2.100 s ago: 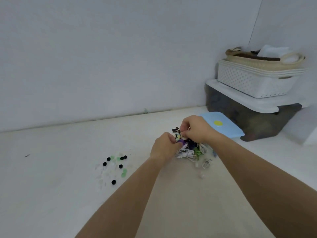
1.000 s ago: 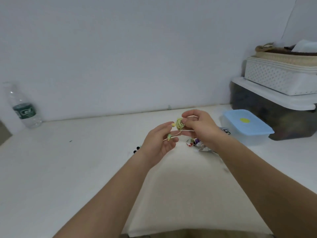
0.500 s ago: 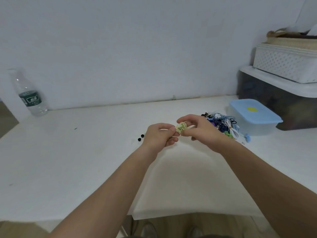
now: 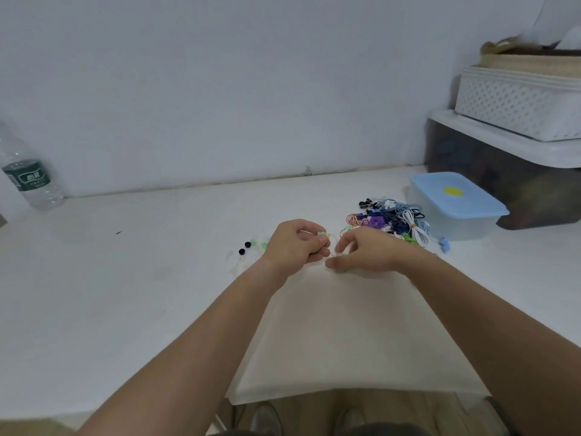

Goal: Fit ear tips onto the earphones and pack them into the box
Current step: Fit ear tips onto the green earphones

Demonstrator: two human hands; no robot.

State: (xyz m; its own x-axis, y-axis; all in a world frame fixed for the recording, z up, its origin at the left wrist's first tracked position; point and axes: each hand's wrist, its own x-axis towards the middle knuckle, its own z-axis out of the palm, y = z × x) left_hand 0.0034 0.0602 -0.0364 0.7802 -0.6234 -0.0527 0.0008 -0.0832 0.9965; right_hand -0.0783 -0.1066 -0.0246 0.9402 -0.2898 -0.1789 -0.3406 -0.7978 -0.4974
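The left hand [image 4: 295,243] is pinching the bud of a pale green earphone [image 4: 323,235] in curled fingers mid-table, and the right hand [image 4: 366,253] is nipping its thin cord [image 4: 333,251] lower down, seemingly readying it for a tip. Next, one is needing picking from the loose ear tips [image 4: 247,245] just left. The lidded box [image 4: 452,202] is sitting far right. Blur is hiding whether the bud is already tipped.

Plain home corner: white table [image 4: 125,294] against bare wall, stacked storage bins [image 4: 503,171], woven basket [image 4: 528,59], water bottle [image 4: 30,184].
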